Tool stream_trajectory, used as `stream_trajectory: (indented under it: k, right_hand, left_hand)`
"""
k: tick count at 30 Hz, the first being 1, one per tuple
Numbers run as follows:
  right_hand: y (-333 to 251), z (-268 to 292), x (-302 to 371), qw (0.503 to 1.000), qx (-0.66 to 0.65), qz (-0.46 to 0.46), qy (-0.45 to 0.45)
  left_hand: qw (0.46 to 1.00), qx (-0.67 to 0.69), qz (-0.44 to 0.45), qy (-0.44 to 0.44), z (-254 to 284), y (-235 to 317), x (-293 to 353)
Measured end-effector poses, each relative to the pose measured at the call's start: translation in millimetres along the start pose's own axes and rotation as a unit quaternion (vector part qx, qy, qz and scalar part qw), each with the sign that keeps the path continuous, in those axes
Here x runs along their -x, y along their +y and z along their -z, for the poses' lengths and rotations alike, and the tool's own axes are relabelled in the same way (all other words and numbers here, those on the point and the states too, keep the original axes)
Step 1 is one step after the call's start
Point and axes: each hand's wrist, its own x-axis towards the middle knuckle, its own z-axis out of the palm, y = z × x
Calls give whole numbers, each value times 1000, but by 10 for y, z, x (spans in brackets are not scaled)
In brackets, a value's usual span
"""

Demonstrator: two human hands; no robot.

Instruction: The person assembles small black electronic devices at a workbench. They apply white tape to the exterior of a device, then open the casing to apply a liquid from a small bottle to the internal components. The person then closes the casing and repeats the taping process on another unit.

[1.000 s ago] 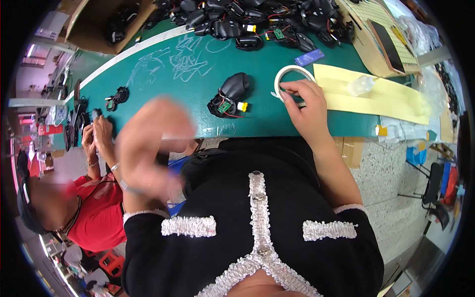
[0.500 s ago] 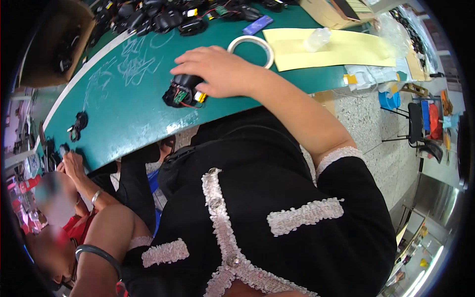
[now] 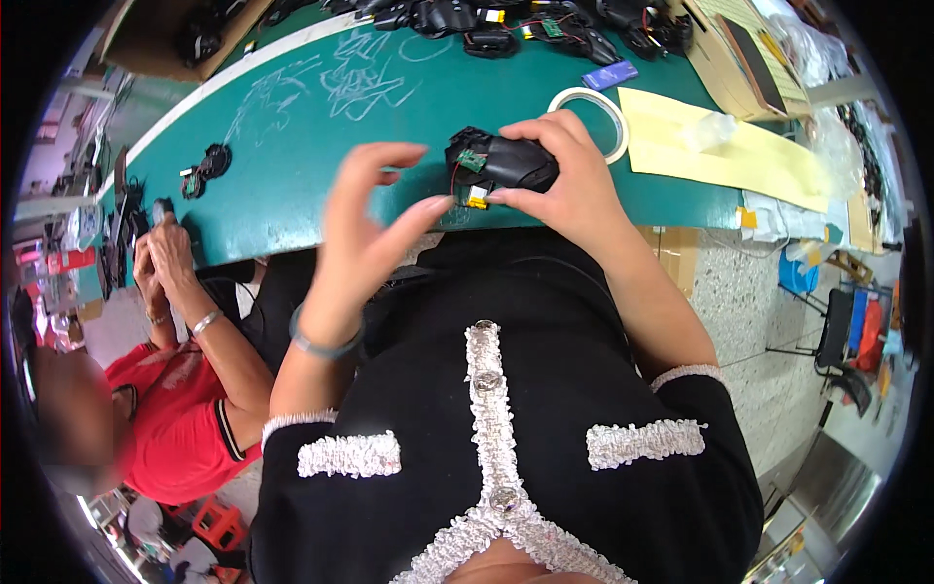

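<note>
In my right hand (image 3: 582, 190) is a black rounded device (image 3: 520, 164), gripped between fingers and thumb at its right end above the table edge. A small green circuit board (image 3: 472, 160) with red wires lies exposed at the device's left end. Below the board hangs a small silver and yellow battery (image 3: 478, 198). My left hand (image 3: 365, 234) is open, its thumb and fingers spread toward the device. The left thumb tip is close to the battery; whether it touches cannot be made out.
Many black devices with wires (image 3: 486, 24) crowd the far side of the green table (image 3: 292, 185). A tape roll (image 3: 616, 122), a blue block (image 3: 610, 75) and a yellow sheet (image 3: 720, 146) lie to the right. A black part (image 3: 205, 170) lies left, near a co-worker's hands (image 3: 167, 255).
My right hand has lifted the device from the table and turned it. My left hand has come up from the lower left toward it. The whole view has shifted.
</note>
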Motion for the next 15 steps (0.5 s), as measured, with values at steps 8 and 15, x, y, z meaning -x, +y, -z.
stream_trajectory:
  k: [8,15]
  right_hand:
    - [-133,97,-5,995,32,97,-6]
    - [-350,-131,-311,984,63,126,-107]
  left_hand:
    - [977,-164,-117,-65,-364,-418,-192]
    - [991,102,-81,-42,-373,-318,-208]
